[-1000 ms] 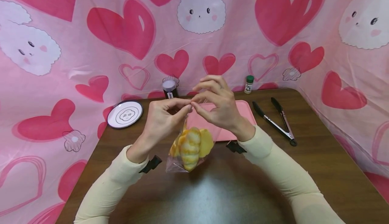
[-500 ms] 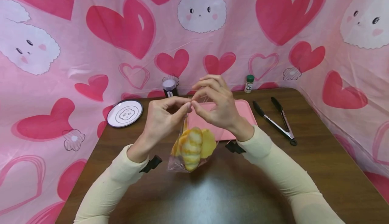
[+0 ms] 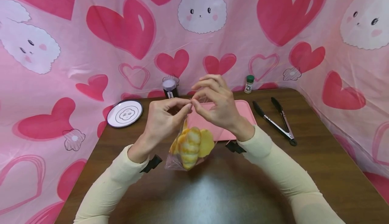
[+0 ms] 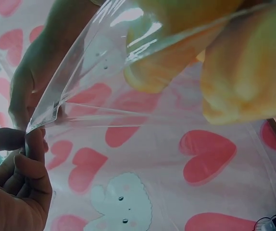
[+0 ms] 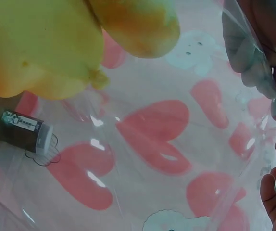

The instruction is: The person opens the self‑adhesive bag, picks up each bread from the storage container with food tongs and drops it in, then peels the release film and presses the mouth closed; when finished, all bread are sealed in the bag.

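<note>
In the head view, my left hand (image 3: 164, 119) and right hand (image 3: 217, 106) meet above the middle of the table. Each pinches the top of a clear plastic bag (image 3: 173, 161) between thumb and forefinger, fingertips touching or nearly so. The right hand's other fingers are raised and spread. Inside the hanging bag, a ridged roll-shaped bread (image 3: 190, 148) leans beside a flat yellow piece (image 3: 207, 143), with more orange-yellow bread partly hidden behind. In the left wrist view, the bag's film (image 4: 94, 96) stretches to a gathered corner at the fingertips. The right wrist view shows bread (image 5: 46, 43) through the film.
Behind the hands lies a pink tray (image 3: 244, 114). A white plate (image 3: 125, 113) sits at the back left, near a dark jar with a pale lid (image 3: 170, 88). Black-tipped tongs (image 3: 278, 124) and a green-capped bottle (image 3: 248, 84) are at the right. Patterned cloth (image 3: 121, 28) surrounds the table.
The bag with the bread swings slightly, first to the right, then back to the left. Both hands keep nearly the same place and pinch.
</note>
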Available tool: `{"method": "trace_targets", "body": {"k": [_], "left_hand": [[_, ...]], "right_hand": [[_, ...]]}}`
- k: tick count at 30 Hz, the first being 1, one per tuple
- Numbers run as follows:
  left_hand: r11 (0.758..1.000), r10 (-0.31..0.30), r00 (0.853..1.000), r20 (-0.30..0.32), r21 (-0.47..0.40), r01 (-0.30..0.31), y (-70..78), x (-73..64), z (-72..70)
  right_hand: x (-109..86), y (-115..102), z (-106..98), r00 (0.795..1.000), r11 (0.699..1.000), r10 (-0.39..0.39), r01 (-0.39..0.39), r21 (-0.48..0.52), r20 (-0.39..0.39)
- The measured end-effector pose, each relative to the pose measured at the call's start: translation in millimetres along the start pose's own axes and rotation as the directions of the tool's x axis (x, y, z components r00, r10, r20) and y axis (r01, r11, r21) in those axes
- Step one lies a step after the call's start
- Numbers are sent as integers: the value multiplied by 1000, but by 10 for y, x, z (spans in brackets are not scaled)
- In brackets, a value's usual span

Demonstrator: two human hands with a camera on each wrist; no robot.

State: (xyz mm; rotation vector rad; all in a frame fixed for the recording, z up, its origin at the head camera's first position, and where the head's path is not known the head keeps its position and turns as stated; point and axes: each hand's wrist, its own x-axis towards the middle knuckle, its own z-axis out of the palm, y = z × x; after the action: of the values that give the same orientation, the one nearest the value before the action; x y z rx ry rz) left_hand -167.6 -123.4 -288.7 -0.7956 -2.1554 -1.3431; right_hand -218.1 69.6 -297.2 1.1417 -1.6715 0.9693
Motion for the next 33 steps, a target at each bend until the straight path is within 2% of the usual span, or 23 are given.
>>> {"method": "trace_targets", "body": {"k": [10, 15, 23, 33], "left_hand": [[1000, 8, 999, -44, 2, -8, 15, 11, -7], [1000, -4, 998, -61, -14, 3, 13, 6, -16], [1000, -15, 994, -105, -21, 13, -24, 11, -63], [998, -44, 986, -163, -52, 36, -33, 28, -132]], "right_hand": [[11, -43, 61, 999, 999, 42, -42, -12, -30], [14, -42, 35, 995, 995, 90, -92, -31, -38], [2, 25, -57, 983, 985, 168, -170, -33, -72], [-58, 181, -205, 959, 965, 253, -260, -39, -129]]}}
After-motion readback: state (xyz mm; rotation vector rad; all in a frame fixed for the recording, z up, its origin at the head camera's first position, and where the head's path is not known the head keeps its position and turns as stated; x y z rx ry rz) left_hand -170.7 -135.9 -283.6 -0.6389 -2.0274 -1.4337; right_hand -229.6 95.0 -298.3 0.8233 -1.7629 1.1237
